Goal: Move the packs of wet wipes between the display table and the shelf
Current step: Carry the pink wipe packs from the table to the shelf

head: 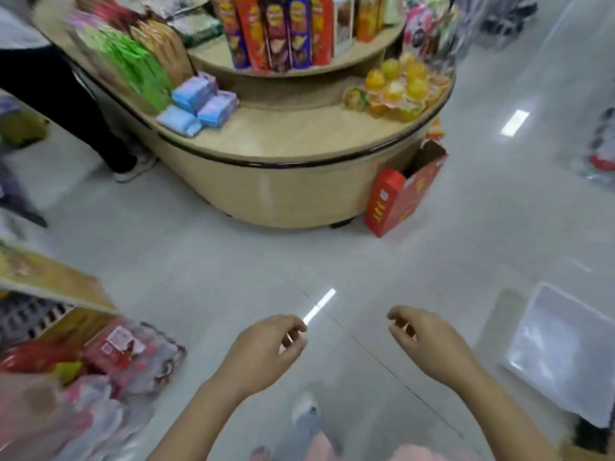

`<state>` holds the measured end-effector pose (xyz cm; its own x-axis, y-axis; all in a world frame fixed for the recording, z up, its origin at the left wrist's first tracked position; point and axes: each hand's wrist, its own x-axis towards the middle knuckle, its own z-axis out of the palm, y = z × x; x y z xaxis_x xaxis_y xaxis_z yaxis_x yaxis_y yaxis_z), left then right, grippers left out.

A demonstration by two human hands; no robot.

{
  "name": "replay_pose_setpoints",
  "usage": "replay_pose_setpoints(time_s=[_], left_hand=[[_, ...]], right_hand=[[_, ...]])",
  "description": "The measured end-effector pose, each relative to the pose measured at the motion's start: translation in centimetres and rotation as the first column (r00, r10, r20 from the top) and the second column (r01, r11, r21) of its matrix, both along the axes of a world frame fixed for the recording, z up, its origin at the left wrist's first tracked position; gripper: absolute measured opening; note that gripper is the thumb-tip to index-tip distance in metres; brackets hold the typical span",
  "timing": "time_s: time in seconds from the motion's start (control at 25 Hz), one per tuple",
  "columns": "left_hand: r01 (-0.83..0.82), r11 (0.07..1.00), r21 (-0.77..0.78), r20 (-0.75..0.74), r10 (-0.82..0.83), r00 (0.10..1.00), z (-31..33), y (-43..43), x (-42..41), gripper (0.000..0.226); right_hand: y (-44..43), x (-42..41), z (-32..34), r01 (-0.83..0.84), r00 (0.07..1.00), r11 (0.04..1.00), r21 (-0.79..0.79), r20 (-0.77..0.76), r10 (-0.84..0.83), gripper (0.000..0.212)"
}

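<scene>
Head view: both hands were low in frame over the floor [233,261], well apart from the stock. Left hand [263,351] and right hand [429,341] were both empty; fingers [294,329] released, loosely curled, grasping nothing. The packs of wet wipes [199,103], blue and lilac, sat in a small stack on the lower surface [283,134] of the display table [266,194], at its left side, just beside a row of green packets [133,64]. About four packs showed; motion blur left the exact count unclear. The upper tier held upright chip cans [276,31]. Orange jelly cups [399,88] sat at the right end of the lower surface. A red carton [399,197] stood open on the floor, touching the table base on the right. The shelf [50,281] was at lower left, with bagged snacks [126,354] under its edge. Another person's dark trouser leg [60,91] stood left of the table. A translucent plastic bin [565,354] lay on the floor at right.
</scene>
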<state>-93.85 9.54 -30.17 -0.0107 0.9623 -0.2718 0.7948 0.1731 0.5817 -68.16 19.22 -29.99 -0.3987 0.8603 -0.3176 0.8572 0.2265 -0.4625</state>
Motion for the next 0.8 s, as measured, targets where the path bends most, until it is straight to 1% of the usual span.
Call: replay_pose_setpoints(time_s=[0.08, 0.2, 0.36, 0.48, 0.64, 0.72, 0.8], left_hand=[[-0.066, 0.998, 0.008, -0.01, 0.066, 0.998, 0.4, 3.0, -3.7, 0.02], [-0.147, 0.989, 0.013, 0.024, 0.146, 0.989, 0.5, 8.2, -8.1, 0.02], [-0.249, 0.968, 0.016, 0.056, 0.248, 0.967, -0.6, 16.2, -13.7, 0.023], [-0.328, 0.945, -0.014, 0.033, 0.328, 0.944, -1.5, 21.5, -17.4, 0.027], [-0.424, 0.902, -0.076, 0.045, 0.428, 0.903, -2.2, 26.4, -21.3, 0.033], [-0.455, 0.884, -0.106, 0.065, 0.462, 0.884, -2.6, 28.0, -23.6, 0.034], [-0.481, 0.866, -0.135, 0.091, 0.494, 0.865, -3.2, 29.2, -26.4, 0.035]], right_hand=[[2.8, -3.1, -0.7, -0.04, 0.999, 0.998, -0.056, 0.004, 0.04, 0.027], [7.4, -6.3, -2.2, -0.079, 0.996, 0.989, -0.123, 0.037, 0.085, 0.028], [16.3, -10.9, -4.6, -0.151, 0.98, 0.968, -0.2, 0.096, 0.173, 0.029], [24.1, -15.9, -5.3, -0.246, 0.952, 0.949, -0.196, 0.136, 0.275, 0.034], [33.9, -25.1, -3.5, -0.427, 0.875, 0.894, -0.133, 0.187, 0.446, 0.039], [38.0, -30.4, -2.5, -0.485, 0.85, 0.87, -0.09, 0.185, 0.493, 0.037], [40.8, -35.4, -2.0, -0.509, 0.847, 0.859, -0.05, 0.148, 0.51, 0.036]])
